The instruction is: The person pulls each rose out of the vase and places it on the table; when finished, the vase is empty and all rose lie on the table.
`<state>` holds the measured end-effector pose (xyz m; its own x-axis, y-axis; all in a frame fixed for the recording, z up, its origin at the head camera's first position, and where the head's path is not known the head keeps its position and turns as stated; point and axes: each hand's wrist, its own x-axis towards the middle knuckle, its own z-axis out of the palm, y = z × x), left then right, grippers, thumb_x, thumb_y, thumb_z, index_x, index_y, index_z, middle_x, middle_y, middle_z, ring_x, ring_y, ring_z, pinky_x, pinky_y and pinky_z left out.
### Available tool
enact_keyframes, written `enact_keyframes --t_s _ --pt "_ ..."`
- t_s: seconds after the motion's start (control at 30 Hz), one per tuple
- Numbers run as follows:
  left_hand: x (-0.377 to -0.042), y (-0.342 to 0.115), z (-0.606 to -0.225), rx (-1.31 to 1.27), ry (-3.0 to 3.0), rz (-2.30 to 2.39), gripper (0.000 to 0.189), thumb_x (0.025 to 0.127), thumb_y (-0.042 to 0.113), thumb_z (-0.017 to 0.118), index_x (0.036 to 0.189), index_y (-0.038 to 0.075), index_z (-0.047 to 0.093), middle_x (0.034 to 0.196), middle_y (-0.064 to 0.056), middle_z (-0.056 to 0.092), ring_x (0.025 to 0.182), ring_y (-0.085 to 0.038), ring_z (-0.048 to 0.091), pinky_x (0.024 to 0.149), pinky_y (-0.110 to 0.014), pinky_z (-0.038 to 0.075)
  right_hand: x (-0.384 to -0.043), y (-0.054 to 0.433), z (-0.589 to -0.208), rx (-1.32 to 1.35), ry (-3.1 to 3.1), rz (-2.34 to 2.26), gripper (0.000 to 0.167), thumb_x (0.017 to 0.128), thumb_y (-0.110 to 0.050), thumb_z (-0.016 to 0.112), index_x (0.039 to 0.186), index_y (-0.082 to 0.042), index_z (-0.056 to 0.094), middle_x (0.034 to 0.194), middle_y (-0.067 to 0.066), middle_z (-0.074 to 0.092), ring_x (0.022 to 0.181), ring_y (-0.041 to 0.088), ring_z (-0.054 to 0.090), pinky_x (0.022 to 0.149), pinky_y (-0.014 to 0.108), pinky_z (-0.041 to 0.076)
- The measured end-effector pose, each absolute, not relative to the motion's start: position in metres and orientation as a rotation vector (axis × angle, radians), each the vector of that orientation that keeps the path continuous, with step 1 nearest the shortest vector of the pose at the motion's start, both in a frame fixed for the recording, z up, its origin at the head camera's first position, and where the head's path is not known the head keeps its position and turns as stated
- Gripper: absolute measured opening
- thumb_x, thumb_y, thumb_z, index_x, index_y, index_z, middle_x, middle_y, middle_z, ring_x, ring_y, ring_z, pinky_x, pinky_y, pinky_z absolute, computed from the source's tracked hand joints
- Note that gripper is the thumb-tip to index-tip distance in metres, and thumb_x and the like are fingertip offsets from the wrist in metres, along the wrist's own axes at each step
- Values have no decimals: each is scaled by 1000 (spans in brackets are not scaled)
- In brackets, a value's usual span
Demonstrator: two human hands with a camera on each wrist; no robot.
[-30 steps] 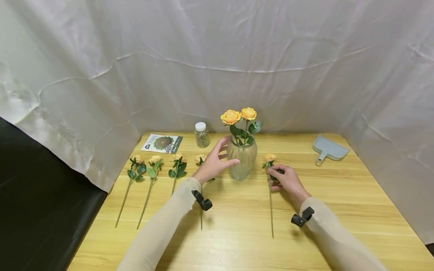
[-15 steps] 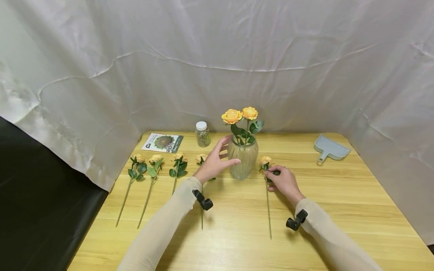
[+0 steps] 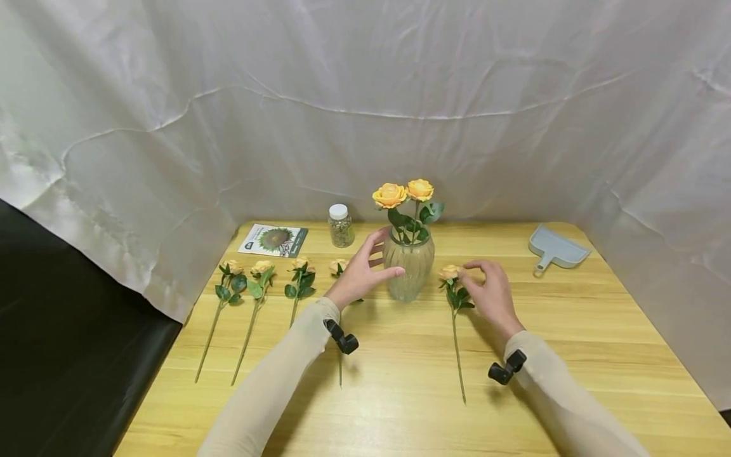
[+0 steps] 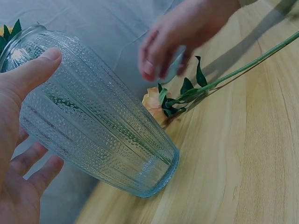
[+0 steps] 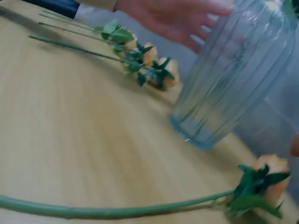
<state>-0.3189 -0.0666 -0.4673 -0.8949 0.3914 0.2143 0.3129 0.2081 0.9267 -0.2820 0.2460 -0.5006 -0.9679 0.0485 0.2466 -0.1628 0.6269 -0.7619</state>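
A ribbed glass vase (image 3: 408, 266) with two upright yellow roses (image 3: 390, 195) stands mid-table. My left hand (image 3: 362, 273) cups its left side, thumb in front and fingers round the back. In the left wrist view the thumb lies against the glass vase (image 4: 98, 112) near its neck. To the right of the vase, a single rose (image 3: 455, 303) lies on the table, stem toward me. Beside its bloom is my right hand (image 3: 492, 295), fingers loosely bent. The left wrist view has that blurred right hand (image 4: 182, 39) above the rose (image 4: 156, 102), holding nothing.
Several more roses (image 3: 257, 311) lie in a row at the left, one partly under my left arm. Behind them are a seed packet (image 3: 273, 240) and a white-capped jar (image 3: 341, 226). A grey dustpan (image 3: 556, 247) lies back right. Pale curtains (image 3: 365, 139) enclose the table.
My right hand has let go of the rose's stem and moved up beside its bloom. The rose shifted slightly left, and its stem now slants. The left hand stays at the vase.
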Motion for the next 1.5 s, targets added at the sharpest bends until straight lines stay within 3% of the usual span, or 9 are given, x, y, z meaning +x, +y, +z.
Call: enact_keyframes --t_s 0.27,0.4,0.53,0.8,0.97,1.07,1.3,1.5 --pt "-317 -67 -466 691 2405 1804 92 96 41 87 169 45 30 172 2 39 152 -33 49 127 -50 45 -287 231 -451 244 -2365 1340 40 111 -33 66 136 -2 68 141 19 67 138 38 58 118 64 48" --pt "-317 -67 -467 692 2405 1804 92 96 41 86 169 44 30 172 0 39 153 -33 48 127 -50 45 -284 219 -432 338 -2259 1442 34 111 -28 67 134 -4 70 139 13 70 131 21 62 114 38 56" --pt "-318 -67 -467 693 2406 1806 92 97 41 85 169 44 29 173 0 38 154 -35 47 128 -51 45 -282 207 -422 508 -2153 1590 28 111 -18 66 135 -4 70 141 12 68 128 6 61 107 19 54" --pt "-319 -66 -469 697 2379 1831 92 97 40 86 170 43 29 173 0 38 154 -36 47 128 -54 44 -287 185 -408 627 -2095 1660 27 110 -14 66 135 -3 70 152 9 60 140 14 56 113 24 53" --pt "-319 -66 -468 705 2385 1818 92 97 40 85 170 43 29 173 0 36 154 -36 46 127 -55 44 -296 176 -397 609 -2120 1558 24 109 -19 70 127 -5 75 156 4 57 143 25 54 123 44 48" --pt "-319 -67 -468 715 2399 1818 92 97 40 85 170 42 29 174 0 37 154 -36 47 127 -54 45 -305 173 -392 627 -2159 1575 25 109 -22 70 126 -5 76 159 5 55 147 30 53 125 49 46" --pt "-320 -67 -469 706 2394 1810 93 97 41 85 171 38 28 175 -1 36 154 -36 47 127 -53 45 -324 175 -395 692 -2251 1770 32 110 -21 68 136 -3 73 155 11 59 146 27 55 116 29 52" --pt "-320 -66 -471 693 2407 1800 93 97 42 85 171 39 28 176 -2 35 154 -38 47 127 -54 45 -326 171 -396 788 -2361 1649 33 112 -22 65 141 -9 72 145 12 68 139 28 59 123 53 45"
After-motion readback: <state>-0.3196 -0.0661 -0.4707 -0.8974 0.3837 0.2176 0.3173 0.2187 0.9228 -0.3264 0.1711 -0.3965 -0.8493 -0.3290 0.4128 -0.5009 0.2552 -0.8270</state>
